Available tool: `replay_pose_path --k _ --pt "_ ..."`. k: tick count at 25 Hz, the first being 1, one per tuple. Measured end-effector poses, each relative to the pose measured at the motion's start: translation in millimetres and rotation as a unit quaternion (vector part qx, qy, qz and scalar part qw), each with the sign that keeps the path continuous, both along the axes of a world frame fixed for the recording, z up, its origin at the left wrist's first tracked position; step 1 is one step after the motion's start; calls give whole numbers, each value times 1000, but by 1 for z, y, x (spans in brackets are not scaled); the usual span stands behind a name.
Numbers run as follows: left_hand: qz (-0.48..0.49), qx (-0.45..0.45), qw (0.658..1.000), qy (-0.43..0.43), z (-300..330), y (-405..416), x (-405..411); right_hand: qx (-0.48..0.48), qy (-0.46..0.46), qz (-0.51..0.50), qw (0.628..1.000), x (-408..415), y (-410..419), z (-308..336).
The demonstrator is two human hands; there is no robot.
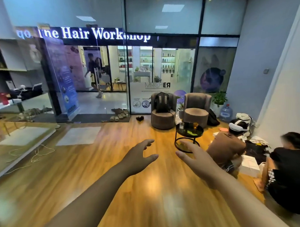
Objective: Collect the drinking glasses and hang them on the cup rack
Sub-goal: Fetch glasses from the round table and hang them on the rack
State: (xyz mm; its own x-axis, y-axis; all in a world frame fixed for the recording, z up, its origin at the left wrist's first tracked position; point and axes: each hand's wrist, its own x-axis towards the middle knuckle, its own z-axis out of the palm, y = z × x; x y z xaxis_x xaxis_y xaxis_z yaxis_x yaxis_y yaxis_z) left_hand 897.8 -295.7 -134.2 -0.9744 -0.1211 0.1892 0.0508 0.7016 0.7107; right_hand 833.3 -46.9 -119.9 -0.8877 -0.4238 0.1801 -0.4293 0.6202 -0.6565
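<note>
Two upright drinking glasses, a clear glass (181,125) and an amber glass (195,125), are seen on the round black table (189,133), ahead and well apart from both empty, spread hands. The right hand (196,160) is probably nearer than the left hand (139,158).

Bare wooden floor (124,190) lies open between the hands and the round black surface (200,130). To its right, near it, a crouching person in a brown shirt (226,149) blocks that side. Two armchairs (196,110) stand just behind. Left side open.
</note>
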Motion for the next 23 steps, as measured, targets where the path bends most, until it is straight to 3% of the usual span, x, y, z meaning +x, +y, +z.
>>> replay_pose_path --k 7,12,23 --pt "57 -7 998 33 26 -155 -11 -9 21 44 999 -43 -142 18" --pt "72 -18 997 38 26 -211 -36 25 45 99 994 -81 -204 27" --pt "112 -36 993 25 19 -330 -211 34 56 146 987 -307 -317 12"
